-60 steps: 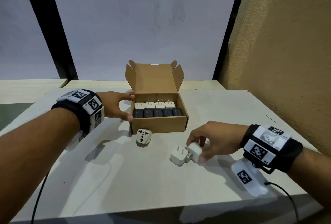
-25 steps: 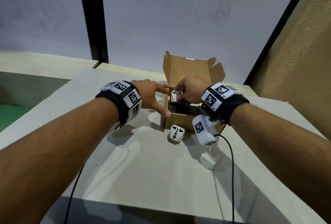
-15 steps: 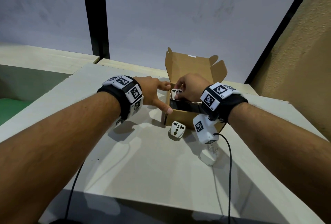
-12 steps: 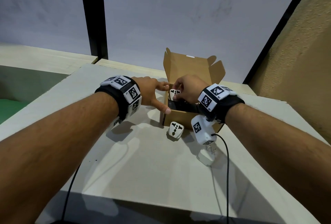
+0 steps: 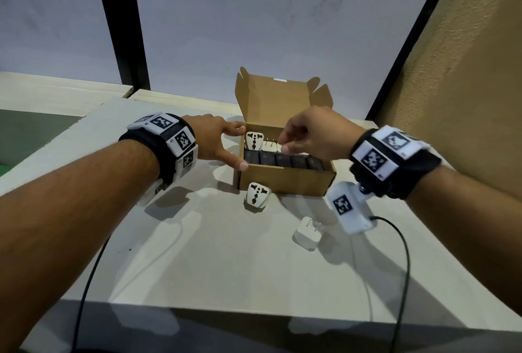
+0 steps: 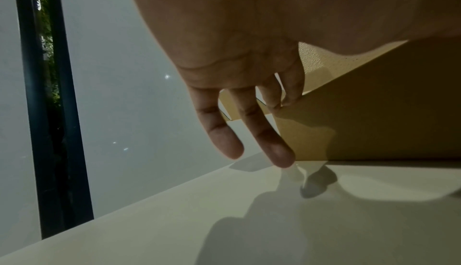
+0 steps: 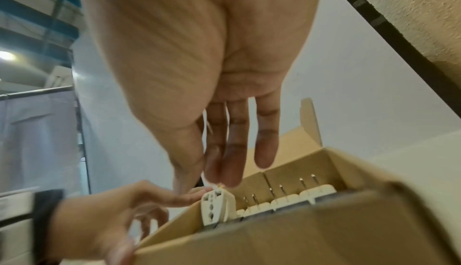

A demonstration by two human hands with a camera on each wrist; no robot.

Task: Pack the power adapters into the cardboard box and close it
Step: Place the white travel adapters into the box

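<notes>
White travel adapter [image 5: 254,140] upright in cardboard box [image 5: 285,181], sockets facing camera

A pale cream table [image 5: 197,268] fills the lower frame, a grey-white wall [image 5: 254,13] with two black posts [image 5: 121,22] behind, rough tan wall [image 5: 466,70] at right.

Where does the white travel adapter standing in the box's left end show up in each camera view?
Head: white travel adapter at centre, in the cardboard box.
Left wrist: not in view; only the box wall.
Right wrist: lower centre, below the right hand.
Shared landmark: the box's left wall.
</notes>
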